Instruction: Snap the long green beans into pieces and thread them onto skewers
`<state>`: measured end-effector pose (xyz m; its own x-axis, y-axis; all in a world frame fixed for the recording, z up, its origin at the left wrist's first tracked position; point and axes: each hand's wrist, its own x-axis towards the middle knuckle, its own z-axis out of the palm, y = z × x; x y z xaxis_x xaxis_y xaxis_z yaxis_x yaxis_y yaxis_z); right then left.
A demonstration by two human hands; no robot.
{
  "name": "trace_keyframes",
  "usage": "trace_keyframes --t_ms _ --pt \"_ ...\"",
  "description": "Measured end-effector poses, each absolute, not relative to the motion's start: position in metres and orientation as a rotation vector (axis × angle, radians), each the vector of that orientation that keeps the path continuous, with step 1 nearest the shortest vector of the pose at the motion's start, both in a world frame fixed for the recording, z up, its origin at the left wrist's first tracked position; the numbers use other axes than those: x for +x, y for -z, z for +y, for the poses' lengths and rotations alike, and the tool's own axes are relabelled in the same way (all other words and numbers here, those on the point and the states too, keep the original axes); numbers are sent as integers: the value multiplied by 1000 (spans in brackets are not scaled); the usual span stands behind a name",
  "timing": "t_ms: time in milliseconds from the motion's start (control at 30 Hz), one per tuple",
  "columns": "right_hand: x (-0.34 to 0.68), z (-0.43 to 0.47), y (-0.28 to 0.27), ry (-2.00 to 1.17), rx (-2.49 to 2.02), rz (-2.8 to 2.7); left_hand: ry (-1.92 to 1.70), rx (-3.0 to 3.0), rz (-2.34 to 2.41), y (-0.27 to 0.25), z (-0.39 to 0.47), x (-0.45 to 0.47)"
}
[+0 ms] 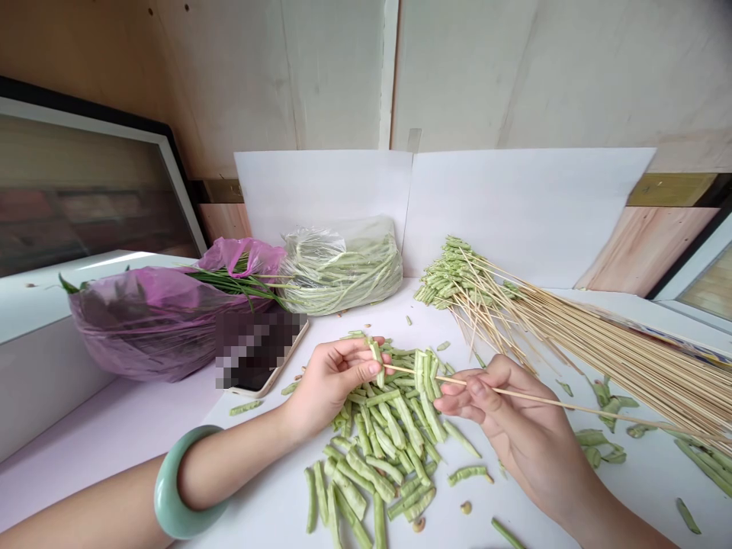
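Observation:
My left hand (348,371) pinches a cut piece of green bean (377,363) at the tip of a thin bamboo skewer (549,399). In my right hand (508,419) the skewer is gripped between thumb and fingers, its long end reaching off to the right. Several bean pieces (425,372) sit side by side on the skewer, between my two hands. Below both hands spreads a loose pile of cut green beans (371,465) on the white tabletop.
Skewered bean bundles (451,271) lie at the back right, beside many bare bamboo skewers (623,347). A clear bag of long beans (343,267) and a purple bag of greens (149,320) stand behind. A phone (268,354) lies left. Bean scraps (609,400) are scattered right.

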<state>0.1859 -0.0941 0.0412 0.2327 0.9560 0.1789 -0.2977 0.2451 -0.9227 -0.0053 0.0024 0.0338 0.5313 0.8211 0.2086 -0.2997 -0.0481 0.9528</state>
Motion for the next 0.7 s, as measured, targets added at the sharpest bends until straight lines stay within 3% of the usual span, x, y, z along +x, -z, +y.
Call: trace_keyframes --t_ms 700 --pt "183 -95 -37 -1103 -873 -893 -956 1194 502 -34 1 -4"
